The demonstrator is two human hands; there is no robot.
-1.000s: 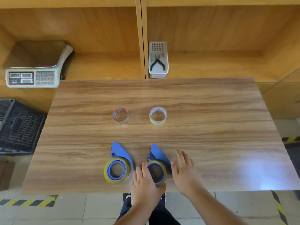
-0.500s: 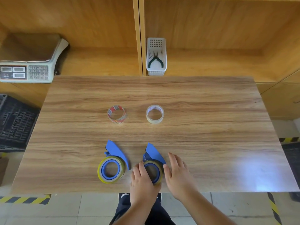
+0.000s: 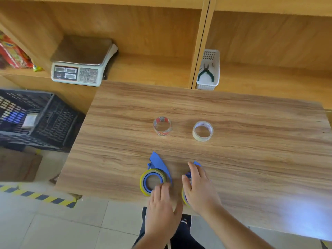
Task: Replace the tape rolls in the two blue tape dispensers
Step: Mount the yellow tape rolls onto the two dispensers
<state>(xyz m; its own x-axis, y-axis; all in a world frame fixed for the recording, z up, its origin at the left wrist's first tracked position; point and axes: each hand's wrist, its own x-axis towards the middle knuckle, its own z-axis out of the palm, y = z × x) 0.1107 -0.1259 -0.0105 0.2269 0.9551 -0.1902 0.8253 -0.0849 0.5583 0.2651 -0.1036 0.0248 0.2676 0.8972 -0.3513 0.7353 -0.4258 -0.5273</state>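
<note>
Two blue tape dispensers lie near the table's front edge. The left dispenser (image 3: 156, 174) carries a yellow tape roll and is in full view. My right hand (image 3: 199, 189) lies over the right dispenser (image 3: 197, 163) with the thumb on its left side, so only a blue tip and a yellow rim show. My left hand (image 3: 161, 207) rests with its fingers apart between the two dispensers, fingertips at the lower right edge of the left roll. Further back stand two loose rolls: a clear one with a red core (image 3: 162, 126) and a clear whitish one (image 3: 202, 131).
The wooden table (image 3: 251, 150) stands against wooden shelving. On the shelf are a weighing scale (image 3: 80, 65) and a white basket with pliers (image 3: 208, 72). A black crate (image 3: 36, 119) stands on the floor to the left. Yellow-black floor tape runs below the table's left corner.
My right hand has slid onto the right dispenser and covers it. My left hand has come off that dispenser and moved left toward the left one. The view has swung left.
</note>
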